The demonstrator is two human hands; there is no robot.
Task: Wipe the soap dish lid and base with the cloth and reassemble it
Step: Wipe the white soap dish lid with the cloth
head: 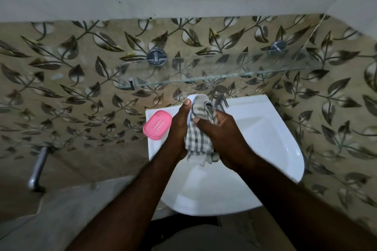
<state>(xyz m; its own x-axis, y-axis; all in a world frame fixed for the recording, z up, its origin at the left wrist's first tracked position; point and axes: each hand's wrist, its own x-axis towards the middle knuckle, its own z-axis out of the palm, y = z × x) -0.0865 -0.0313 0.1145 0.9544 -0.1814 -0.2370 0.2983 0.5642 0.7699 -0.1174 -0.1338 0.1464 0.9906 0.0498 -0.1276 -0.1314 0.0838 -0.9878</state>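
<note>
Both hands work close together above the basin: the left hand (179,126) grips a white, rounded plastic piece (191,99), apparently the soap dish lid, with the thumb up along its edge, while the right hand (220,130) is closed around a grey-and-white checked cloth (199,138) and presses it against that piece. Most of the white piece is hidden by cloth and fingers, so how much of it is wiped cannot be told. Just left of the hands, the pink oval plastic soap dish base (157,124), with slots in its middle, lies on the rim of the white ceramic sink (275,128), apart from the lid. A chrome tap (221,99) stands just behind the cloth, and a clear glass shelf (224,71) hangs on the leaf-patterned tiles above. The step in hand looks like the lid wipe. Next, by my judgement, the lid must be set down or kept in one hand, the pink base picked up and rubbed with the cloth, then the lid seated over it.
</note>
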